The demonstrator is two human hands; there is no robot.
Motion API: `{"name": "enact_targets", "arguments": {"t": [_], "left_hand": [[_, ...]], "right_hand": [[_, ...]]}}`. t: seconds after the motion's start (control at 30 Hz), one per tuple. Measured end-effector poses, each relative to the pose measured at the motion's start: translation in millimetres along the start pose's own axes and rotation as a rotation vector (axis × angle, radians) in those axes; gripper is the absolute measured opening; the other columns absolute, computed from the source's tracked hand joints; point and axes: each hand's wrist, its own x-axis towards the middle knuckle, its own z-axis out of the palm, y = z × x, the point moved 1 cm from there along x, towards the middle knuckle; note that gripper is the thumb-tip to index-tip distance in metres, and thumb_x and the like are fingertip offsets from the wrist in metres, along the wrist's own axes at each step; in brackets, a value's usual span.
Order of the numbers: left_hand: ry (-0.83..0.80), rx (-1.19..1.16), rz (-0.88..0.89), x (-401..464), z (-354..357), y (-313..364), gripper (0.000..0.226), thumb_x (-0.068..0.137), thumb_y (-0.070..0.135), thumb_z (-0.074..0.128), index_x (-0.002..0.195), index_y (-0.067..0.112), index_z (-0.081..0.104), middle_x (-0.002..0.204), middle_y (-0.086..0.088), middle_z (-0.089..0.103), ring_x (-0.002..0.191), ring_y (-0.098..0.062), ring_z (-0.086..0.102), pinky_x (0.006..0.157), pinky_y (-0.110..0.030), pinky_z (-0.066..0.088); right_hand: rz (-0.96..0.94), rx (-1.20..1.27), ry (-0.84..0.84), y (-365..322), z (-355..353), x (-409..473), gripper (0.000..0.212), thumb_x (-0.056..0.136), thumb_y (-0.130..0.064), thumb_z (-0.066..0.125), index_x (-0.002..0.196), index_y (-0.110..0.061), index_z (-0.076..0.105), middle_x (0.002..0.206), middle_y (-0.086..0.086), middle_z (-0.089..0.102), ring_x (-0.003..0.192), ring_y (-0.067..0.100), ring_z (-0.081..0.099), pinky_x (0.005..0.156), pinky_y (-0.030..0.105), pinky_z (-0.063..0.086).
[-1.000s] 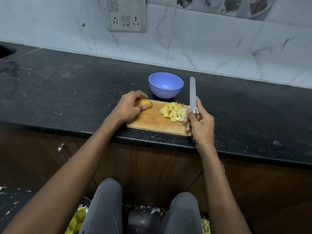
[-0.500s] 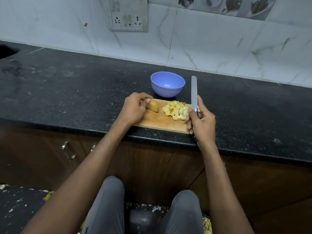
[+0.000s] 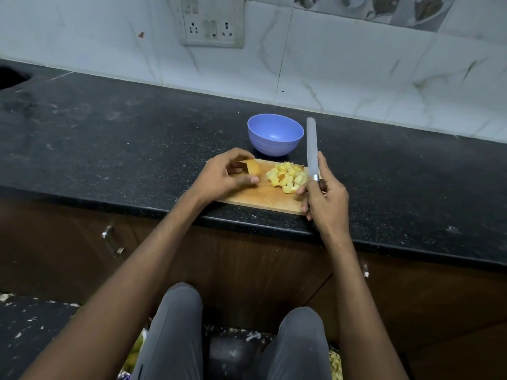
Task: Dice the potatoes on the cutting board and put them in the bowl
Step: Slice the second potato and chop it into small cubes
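While your left hand [image 3: 227,174] pinches the potato piece [image 3: 253,167] at the cutting board's [image 3: 258,197] far-left corner, your right hand [image 3: 323,192] grips the knife [image 3: 312,149], blade upright beside the diced potato [image 3: 288,176]; the blue bowl [image 3: 275,134] sits just beyond, near the worktop's [image 3: 123,138] front edge.

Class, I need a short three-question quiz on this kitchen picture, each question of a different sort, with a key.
1. True or false: the bowl holds potato cubes.
2. The right hand grips: A) knife B) spoon C) bowl?
3. Fill in: the cubes lie on the ____.

Key:
1. False; it looks empty.
2. A, the knife, blade pointing away, off the board.
3. Board. The left hand holds the uncut potato piece there.
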Motion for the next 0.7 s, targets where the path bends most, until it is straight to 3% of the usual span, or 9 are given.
{"name": "enact_targets", "arguments": {"t": [0.1, 0.2, 0.37, 0.43, 0.7], "left_hand": [[0.015, -0.096, 0.0, -1, -3, -5, 0.056, 0.078, 0.025, 0.088, 0.129, 0.024, 0.067, 0.124, 0.009, 0.069, 0.115, -0.003, 0.064, 0.108, -0.028, 0.048], [-0.01, -0.05, 0.028, 0, 0, -6, 0.063, 0.076, 0.026, 0.089, 0.135, 0.025, 0.065, 0.129, 0.009, 0.068, 0.117, -0.001, 0.063, 0.108, -0.024, 0.046], [0.003, 0.024, 0.074, 1, 3, -5, 0.067, 0.077, 0.023, 0.089, 0.139, 0.022, 0.061, 0.128, 0.009, 0.065, 0.115, 0.001, 0.062, 0.103, -0.017, 0.047], [0.011, 0.038, 0.08, 1, 3, -6, 0.069, 0.077, 0.022, 0.089, 0.139, 0.022, 0.06, 0.128, 0.007, 0.066, 0.113, 0.001, 0.063, 0.103, -0.019, 0.049], [0.023, 0.059, 0.12, 1, 4, -7, 0.062, 0.076, 0.021, 0.089, 0.132, 0.023, 0.062, 0.122, 0.009, 0.069, 0.11, 0.001, 0.065, 0.102, -0.027, 0.052]], "right_hand": [[-0.023, -0.069, -0.1, -15, 12, -24, 0.062, 0.109, -0.015, 0.047, 0.163, -0.037, 0.026, 0.088, 0.002, 0.072, 0.051, 0.014, 0.059, 0.042, 0.027, 0.048], [-0.041, -0.162, -0.239, -33, 26, -50, 0.063, 0.109, -0.018, 0.045, 0.162, -0.038, 0.018, 0.095, -0.001, 0.07, 0.053, 0.014, 0.066, 0.041, 0.03, 0.05], [-0.111, -0.369, -0.172, -40, 47, -65, 0.039, 0.105, -0.017, 0.045, 0.139, -0.032, 0.032, 0.091, 0.007, 0.067, 0.068, 0.028, 0.069, 0.062, 0.052, 0.058], [-0.089, -0.407, -0.162, -41, 51, -66, 0.035, 0.104, -0.018, 0.045, 0.135, -0.03, 0.035, 0.091, 0.008, 0.067, 0.073, 0.032, 0.069, 0.068, 0.053, 0.058], [-0.087, -0.542, -0.218, -51, 56, -71, 0.032, 0.11, -0.022, 0.041, 0.14, -0.029, 0.038, 0.083, -0.001, 0.062, 0.071, 0.019, 0.068, 0.068, 0.047, 0.06]]}}
